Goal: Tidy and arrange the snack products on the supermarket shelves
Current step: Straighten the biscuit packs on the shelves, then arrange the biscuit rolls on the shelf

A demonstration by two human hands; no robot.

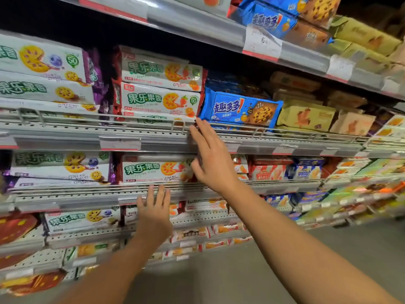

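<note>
My right hand (211, 157) is raised with straight fingers, its fingertips at the wire rail just below a blue chocolate-chip cookie pack (240, 109). It holds nothing. To the left of that pack lie stacked white-and-red fruit biscuit packs (161, 99). My left hand (154, 210) is lower, fingers spread and straight, reaching toward the front edge of the shelf below, under another white-and-red fruit biscuit pack (154, 170). It is empty too.
White-and-purple biscuit packs (43, 71) fill the left of the shelves. Yellow and tan packs (306, 116) sit right of the blue pack. Wire rails (109, 117) and price-tag strips (119, 143) front each shelf. Grey floor (241, 270) lies below.
</note>
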